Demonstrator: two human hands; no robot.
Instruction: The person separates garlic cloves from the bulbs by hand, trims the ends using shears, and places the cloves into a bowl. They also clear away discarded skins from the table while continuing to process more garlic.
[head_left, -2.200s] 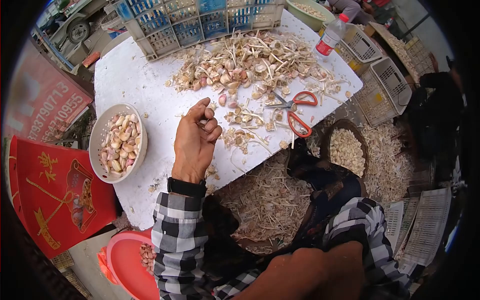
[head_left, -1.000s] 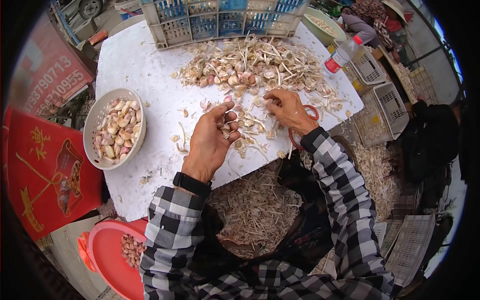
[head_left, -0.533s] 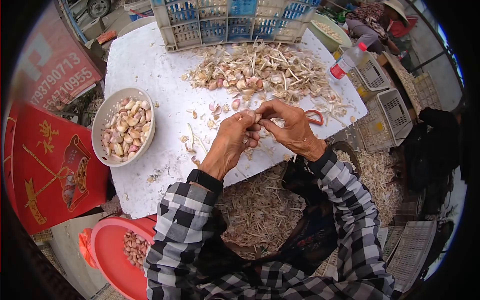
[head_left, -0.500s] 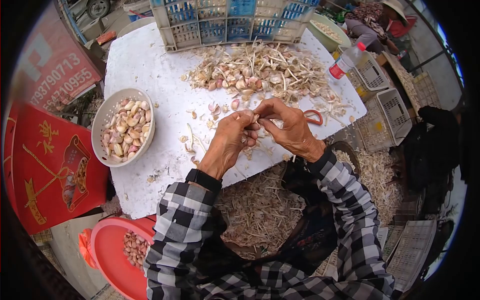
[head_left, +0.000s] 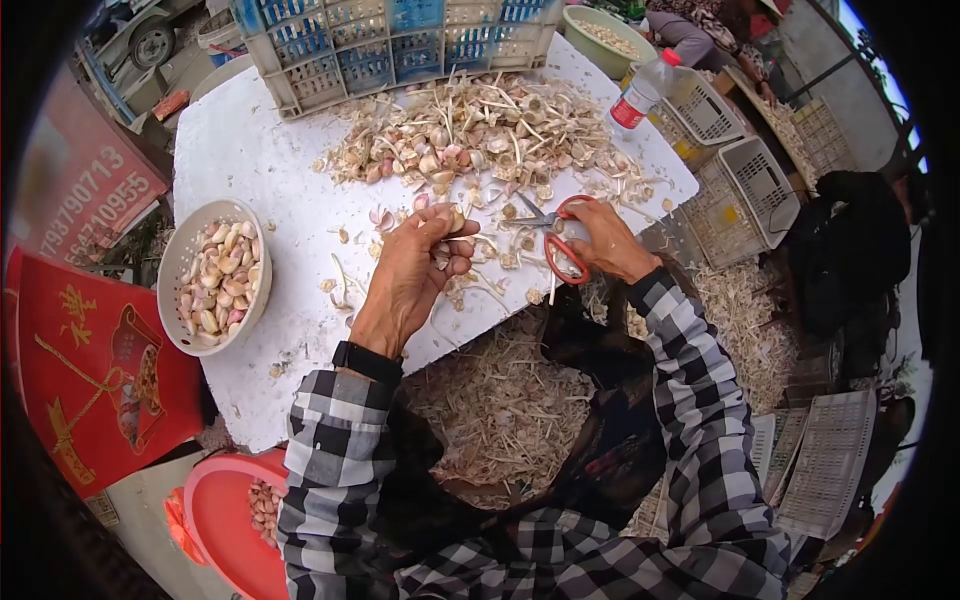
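Between the thumb and fingers of my left hand (head_left: pixel 415 265) is a garlic clove (head_left: pixel 455 219), with more pieces partly hidden in the palm. To its right, my right hand (head_left: pixel 608 243) is closed on red-handled scissors (head_left: pixel 566 262), whose blades are apart and point left. Beyond both hands lies a heap of garlic cloves, skins and stalks (head_left: pixel 490 130) on the white table (head_left: pixel 260 150). A pale bowl (head_left: pixel 165 290) of garlic cloves (head_left: pixel 220 280) stands at the table's left side.
A blue and grey crate (head_left: pixel 390 45) stands at the table's far edge. Near the right corner is a bottle (head_left: pixel 640 92). A red basin (head_left: pixel 225 520) is at lower left. Another person (head_left: pixel 700 30) sits at upper right, beyond white crates (head_left: pixel 745 190).
My right hand has left the left hand's fingers and taken hold of the scissors, lifting them. The left hand still holds garlic. The whole view has shifted, with the table further left.
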